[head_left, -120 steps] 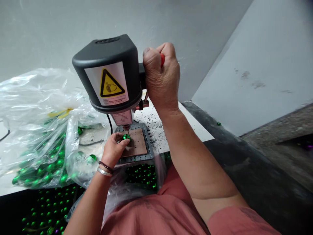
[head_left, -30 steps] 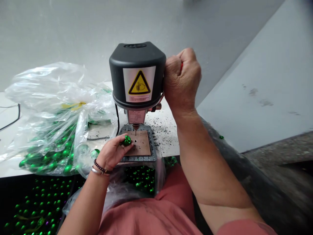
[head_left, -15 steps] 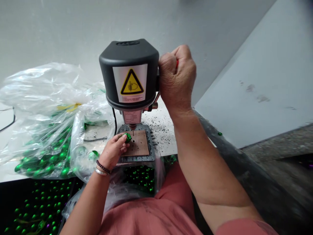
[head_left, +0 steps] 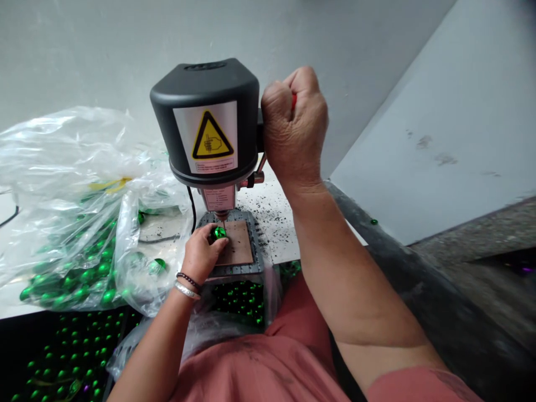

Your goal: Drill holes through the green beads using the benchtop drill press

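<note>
My left hand (head_left: 200, 254) pinches a shiny green ball (head_left: 220, 232) between thumb and fingers, just above a brown board (head_left: 240, 248). Right beside the ball is the thin drill bit (head_left: 224, 225) of a black bench drill press (head_left: 205, 97); whether the two touch is unclear. My right hand (head_left: 295, 128) is wrapped around a lever at the machine's right side. A bit of red grip (head_left: 293, 101) shows through the fingers, and the metal rod (head_left: 261, 164) runs down to the spindle hub.
A clear plastic bag (head_left: 71, 151) with many green balls lies on the left of the table. Below it, a dark container (head_left: 25, 335) holds more. Black shavings (head_left: 268, 223) litter the tabletop around the drill's base. The wall (head_left: 355, 50) rises behind; one green ball (head_left: 374, 221) lies off to the right.
My left hand has turned and brought the ball close to the bit, covering the hole in the board. My right hand keeps its grip on the lever. The view has shifted slightly.
</note>
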Available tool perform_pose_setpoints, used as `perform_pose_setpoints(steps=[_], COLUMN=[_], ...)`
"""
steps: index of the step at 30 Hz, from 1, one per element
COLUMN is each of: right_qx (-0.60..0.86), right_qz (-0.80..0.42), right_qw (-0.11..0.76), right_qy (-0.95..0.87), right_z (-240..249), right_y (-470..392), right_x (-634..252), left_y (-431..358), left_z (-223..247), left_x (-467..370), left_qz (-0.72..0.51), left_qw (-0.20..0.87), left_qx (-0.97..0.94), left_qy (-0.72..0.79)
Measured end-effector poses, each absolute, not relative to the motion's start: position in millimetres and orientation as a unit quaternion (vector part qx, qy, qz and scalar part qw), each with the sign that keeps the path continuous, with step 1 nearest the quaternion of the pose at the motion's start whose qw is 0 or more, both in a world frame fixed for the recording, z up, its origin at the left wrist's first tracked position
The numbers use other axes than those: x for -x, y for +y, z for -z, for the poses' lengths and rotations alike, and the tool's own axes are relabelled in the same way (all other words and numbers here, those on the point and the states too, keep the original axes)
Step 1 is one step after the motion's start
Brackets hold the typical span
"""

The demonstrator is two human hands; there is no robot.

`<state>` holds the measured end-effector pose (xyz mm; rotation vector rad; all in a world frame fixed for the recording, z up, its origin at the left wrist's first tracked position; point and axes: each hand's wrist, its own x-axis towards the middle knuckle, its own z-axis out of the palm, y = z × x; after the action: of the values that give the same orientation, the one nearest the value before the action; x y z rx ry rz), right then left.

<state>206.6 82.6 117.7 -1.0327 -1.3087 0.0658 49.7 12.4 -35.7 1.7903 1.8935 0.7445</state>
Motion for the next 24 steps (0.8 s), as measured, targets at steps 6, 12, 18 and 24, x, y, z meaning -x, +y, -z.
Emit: perform_pose_setpoints(steps=[6, 12, 18, 24], right_qx=[0.457, 0.460, 0.477, 0.483], right_qz=[-0.029, -0.029, -0.038, -0.053], right_qw=[0.672, 0.667, 0.652, 0.648], right_qy=[-0.582, -0.585, -0.589, -0.587], right_z=[-117.1, -117.8, -118.4, -118.6], right_y=[83.9, 82.1, 78.8, 75.7], right_x=[-207.1, -207.1, -206.9, -206.4], left_y=[13.4, 8.7, 8.5, 11.1], left_z=[46.7, 51.1, 54.3, 51.7], left_x=[-55.5, -58.0, -58.1, -58.9], left_qz=[-0.277, -0.302, -0.295, -0.268], left_qw=[0.146, 0.155, 0.182, 0.192], left_qx=[-0.694, -0.686, -0.680, -0.669], left_qy=[0.648, 0.643, 0.646, 0.666])
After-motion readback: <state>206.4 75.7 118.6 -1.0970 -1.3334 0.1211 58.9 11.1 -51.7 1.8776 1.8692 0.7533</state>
